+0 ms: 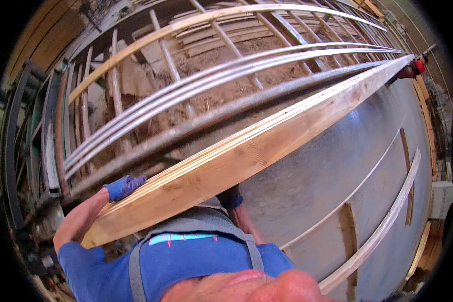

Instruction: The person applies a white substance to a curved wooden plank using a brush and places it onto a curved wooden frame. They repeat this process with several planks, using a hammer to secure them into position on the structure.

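A stack of long, pale wooden boards (256,151), held on edge, runs from my body at lower left out to the far right. My left hand (125,187), in a blue-purple glove, is closed over the top edges near the stack's close end. Below the middle of the near board, my right hand (230,197) in a dark and blue glove reaches in under the lower edge. Its fingers are hidden by the wood. At the far end, a co-worker's red-gloved hand (419,66) is by the boards.
Beyond the boards lies a metal roller frame (171,63) with long rails and cross rollers. Loose planks (226,38) lie behind it. To the right are a grey metal surface (307,181) and wooden strips (382,231). Dark steel framework (22,136) stands at left.
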The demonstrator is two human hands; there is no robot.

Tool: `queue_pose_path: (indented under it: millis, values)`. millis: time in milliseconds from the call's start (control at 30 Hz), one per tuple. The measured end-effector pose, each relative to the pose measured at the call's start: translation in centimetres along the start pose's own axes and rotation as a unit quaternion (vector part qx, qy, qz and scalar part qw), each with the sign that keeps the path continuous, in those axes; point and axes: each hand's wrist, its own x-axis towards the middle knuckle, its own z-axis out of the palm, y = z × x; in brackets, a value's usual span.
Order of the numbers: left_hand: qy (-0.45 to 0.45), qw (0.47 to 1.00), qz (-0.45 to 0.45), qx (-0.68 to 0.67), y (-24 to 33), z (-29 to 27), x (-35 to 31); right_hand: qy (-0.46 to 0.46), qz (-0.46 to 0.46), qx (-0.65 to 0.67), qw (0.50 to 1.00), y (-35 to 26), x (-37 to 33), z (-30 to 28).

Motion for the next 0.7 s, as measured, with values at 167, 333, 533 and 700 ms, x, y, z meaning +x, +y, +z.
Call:
queue_pose_path:
  millis: [167,333,533,700]
  values:
    - [0.070,0.994,-0.052,-0.059,1.7,-14.0,-2.2,-0.066,-0.139,-0.405,0.901,-4.0,13.4,10.9]
    - [0.043,0.998,0.041,-0.020,-6.0,-27.5,1.3,-0.121,-0.037,-0.117,0.985,-3.1,24.7,17.9]
    - [0.021,0.998,0.004,-0.053,-6.3,-36.7,5.4,-0.120,0.022,-0.020,0.992,-2.1,32.5,22.0]
    - [0.172,0.902,0.227,-0.325,-9.7,-45.3,8.8,0.015,0.402,0.241,0.883,-4.0,37.4,24.3]
